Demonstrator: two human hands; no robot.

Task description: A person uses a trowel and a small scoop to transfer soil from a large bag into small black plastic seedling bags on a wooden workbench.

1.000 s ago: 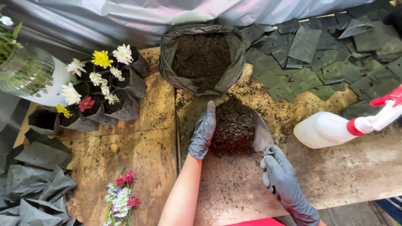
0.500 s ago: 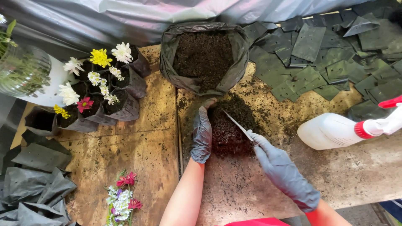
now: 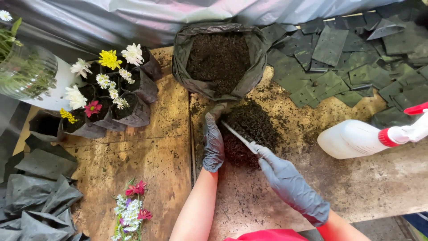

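the loose soil heap [image 3: 249, 129] lies on the wooden board [image 3: 133, 165], just below the open soil bag [image 3: 218, 58]. the trowel [image 3: 238, 137], clasped in the right hand [image 3: 285, 183], slants up-left across it; the left hand [image 3: 213, 143] lies flat, cupping the heap's left edge, holding nothing.

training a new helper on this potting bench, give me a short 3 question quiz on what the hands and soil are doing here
1. True or false: the right hand holds a trowel with its blade in the loose soil pile.
2. Which lies right of the pile? A) spray bottle B) cut flowers C) potted flowers
3. What does the left hand rest against?

Key
1. True.
2. A.
3. The left edge of the soil pile, palm toward it, just below the open soil bag.
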